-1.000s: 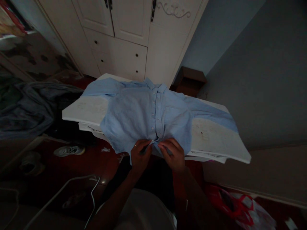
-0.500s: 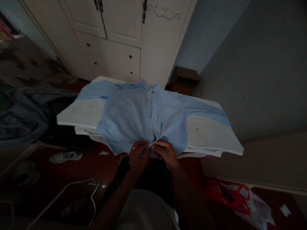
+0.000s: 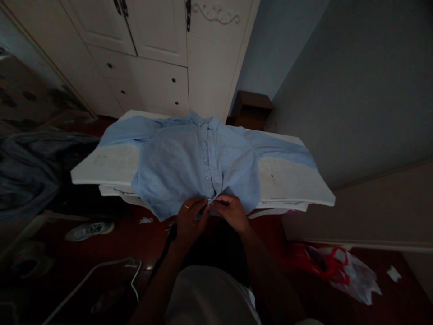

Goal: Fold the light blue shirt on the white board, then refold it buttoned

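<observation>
A light blue button-up shirt (image 3: 172,158) lies spread on a white table (image 3: 287,180), its collar at the far edge and its sleeves out to both sides. Down the middle its two front edges lie side by side, with several buttons showing. At the near hem my left hand (image 3: 191,221), wearing a ring, pinches the front edge. My right hand (image 3: 233,213) pinches the other front edge right beside it, fingertips almost touching. Whatever button or hole lies between the fingertips is too small to make out.
Behind the table stands a white wardrobe (image 3: 155,81), with a small brown cabinet (image 3: 252,110) to its right. Dark clothes (image 3: 30,171) hang at the left. On the floor are a shoe (image 3: 89,230) and a red and white plastic bag (image 3: 358,275).
The view has shifted slightly, so the scene sits a little further left. Both hands keep pinching the shirt's near hem, with only small finger movements.
</observation>
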`<state>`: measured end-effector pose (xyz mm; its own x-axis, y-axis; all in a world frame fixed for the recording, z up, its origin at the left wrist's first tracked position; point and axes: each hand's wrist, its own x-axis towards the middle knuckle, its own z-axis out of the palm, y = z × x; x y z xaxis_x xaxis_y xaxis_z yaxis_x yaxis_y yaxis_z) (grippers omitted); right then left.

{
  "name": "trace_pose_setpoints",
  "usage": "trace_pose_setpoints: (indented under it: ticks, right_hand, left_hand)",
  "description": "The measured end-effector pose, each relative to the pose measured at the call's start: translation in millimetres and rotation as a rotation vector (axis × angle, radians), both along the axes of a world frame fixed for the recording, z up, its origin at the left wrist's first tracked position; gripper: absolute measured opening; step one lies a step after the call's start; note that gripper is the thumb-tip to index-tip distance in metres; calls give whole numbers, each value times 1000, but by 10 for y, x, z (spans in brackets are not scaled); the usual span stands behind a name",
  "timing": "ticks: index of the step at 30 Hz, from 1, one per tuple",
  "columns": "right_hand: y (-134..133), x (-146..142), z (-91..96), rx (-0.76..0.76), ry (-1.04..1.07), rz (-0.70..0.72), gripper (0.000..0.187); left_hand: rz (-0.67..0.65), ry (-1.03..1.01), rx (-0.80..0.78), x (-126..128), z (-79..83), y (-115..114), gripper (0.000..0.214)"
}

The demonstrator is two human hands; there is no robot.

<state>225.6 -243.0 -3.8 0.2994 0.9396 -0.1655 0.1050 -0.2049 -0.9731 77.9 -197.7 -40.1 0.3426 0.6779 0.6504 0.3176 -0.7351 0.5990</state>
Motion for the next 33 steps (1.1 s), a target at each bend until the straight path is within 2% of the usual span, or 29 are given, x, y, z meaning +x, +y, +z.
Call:
trace_pose_setpoints:
  ticks: [8, 14, 22, 29, 33]
  right_hand:
    - [-22, -41, -19, 70, -49, -6, 19]
    - [-59, -28, -24, 30, 12, -5, 23]
    - [-66, -87, -29, 25, 0, -52, 21]
    - [-116, -191, -11, 205, -308, -157, 16]
    - [-150, -252, -34, 134, -185, -199, 20]
  left_hand:
    - [23, 106, 21, 27, -16, 32, 17]
    - [-9, 119, -33, 61, 9, 57, 19]
    - [7, 0, -199, 99, 96, 53, 19]
    - [31, -61, -243, 111, 122, 9, 17]
    - [66, -49, -209, 118, 84, -18, 17]
